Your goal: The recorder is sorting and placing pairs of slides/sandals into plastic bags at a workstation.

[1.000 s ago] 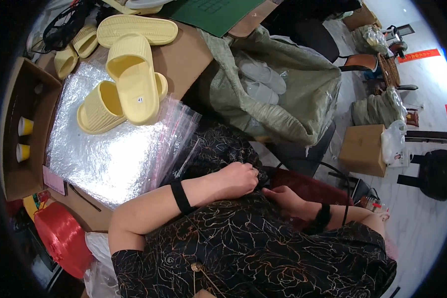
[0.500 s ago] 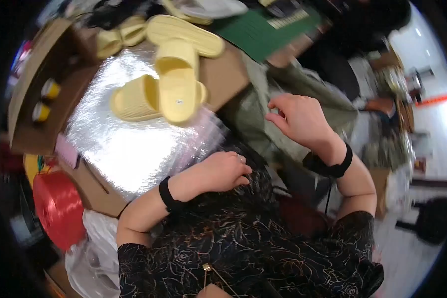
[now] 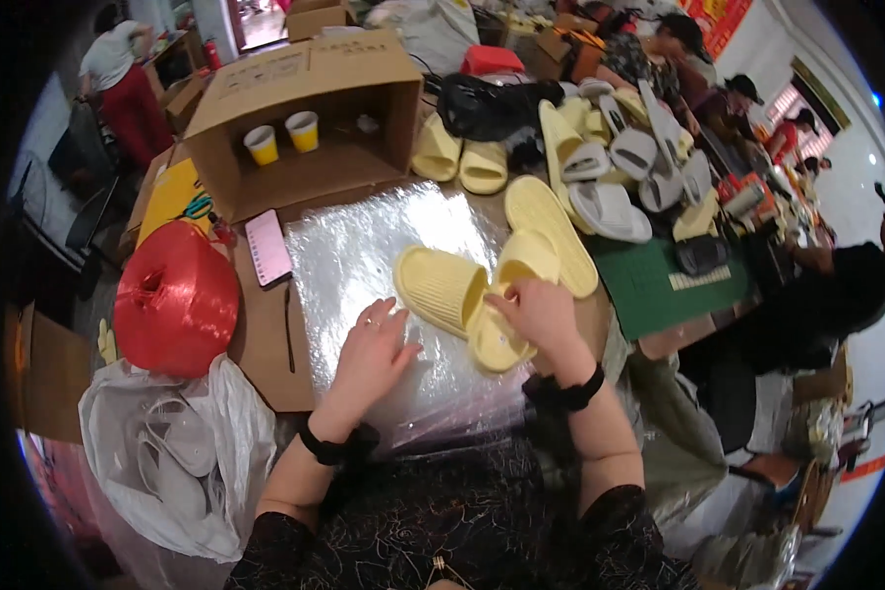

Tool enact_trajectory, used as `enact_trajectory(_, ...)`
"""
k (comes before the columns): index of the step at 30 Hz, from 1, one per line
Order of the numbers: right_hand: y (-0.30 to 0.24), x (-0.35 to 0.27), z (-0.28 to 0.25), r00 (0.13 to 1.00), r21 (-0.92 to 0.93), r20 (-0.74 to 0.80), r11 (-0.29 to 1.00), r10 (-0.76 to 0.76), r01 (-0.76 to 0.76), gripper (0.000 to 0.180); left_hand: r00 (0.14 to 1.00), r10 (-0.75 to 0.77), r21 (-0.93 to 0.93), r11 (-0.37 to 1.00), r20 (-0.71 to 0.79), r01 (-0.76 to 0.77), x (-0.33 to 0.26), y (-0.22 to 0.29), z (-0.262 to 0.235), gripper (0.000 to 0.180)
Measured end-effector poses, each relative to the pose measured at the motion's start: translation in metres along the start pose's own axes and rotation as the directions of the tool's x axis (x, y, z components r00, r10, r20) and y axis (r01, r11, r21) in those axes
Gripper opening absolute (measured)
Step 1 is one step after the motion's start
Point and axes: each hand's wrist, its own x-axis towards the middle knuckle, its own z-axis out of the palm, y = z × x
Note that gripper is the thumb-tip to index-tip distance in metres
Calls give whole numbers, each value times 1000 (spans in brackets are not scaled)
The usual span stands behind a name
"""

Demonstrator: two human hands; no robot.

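My right hand (image 3: 549, 320) reaches onto a yellow slipper (image 3: 497, 344), its fingers bent round the side by the strap. That slipper overlaps a second yellow slipper (image 3: 438, 283), which lies on its left with a ribbed strap. Just behind them rests another yellow slipper (image 3: 572, 241), partly hidden by the one I touch. My left hand (image 3: 372, 349) hovers over or rests on the shiny clear plastic film (image 3: 339, 251), fingers apart and holding nothing. I cannot tell whether it touches the film.
A cardboard box (image 3: 310, 74) with two yellow-and-white cups stands behind. To the left are a pink phone-like slab (image 3: 267, 248), a red twine roll (image 3: 177, 300) and a white bag (image 3: 231, 433) of slippers. Grey slippers (image 3: 610, 211) and a green mat (image 3: 659, 285) lie right. People (image 3: 659, 64) work beyond.
The view has swung to the right and up. Both hands have moved forward from near my body to the table; the right one now grips a yellow slipper, the left lies over the film.
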Motion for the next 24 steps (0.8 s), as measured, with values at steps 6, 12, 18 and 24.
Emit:
enact_trajectory(6, 11, 22, 51, 981, 25, -196, 1000, 11, -6, 42, 997, 14, 180, 983, 74, -27, -13, -21, 52, 96)
enact_trajectory(12, 26, 29, 45, 949, 223, -295, 958, -110, 180, 23, 991, -24, 113, 994, 129, 9, -11, -27, 47, 96)
enact_trajectory(18, 45, 41, 5, 878, 217, -307, 871, -367, 440, 22, 986, -55, 47, 998, 157, 49, -11, -29, 43, 92)
enact_trajectory(24, 41, 44, 13, 957, 306, 15, 912, -290, 272, 29, 988, -41, 37, 999, 146, 35, -11, -29, 41, 91)
